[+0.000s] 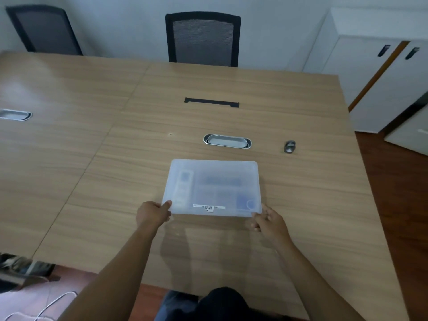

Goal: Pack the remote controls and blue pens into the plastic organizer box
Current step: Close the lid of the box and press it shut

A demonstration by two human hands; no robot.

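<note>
Hands (152,213) (268,220) grip the closed organizer box (213,186); mouse (289,147) beyond.

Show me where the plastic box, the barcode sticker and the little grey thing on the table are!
plastic box (213,181), head view, middle of its frosted lid.
barcode sticker (208,207), head view, its striped centre, near the lid's front edge.
little grey thing (289,147), head view, its rounded top.

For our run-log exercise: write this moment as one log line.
box: organizer box lid on, items inside | left hand: near-left corner | right hand: near-right corner | table
</note>
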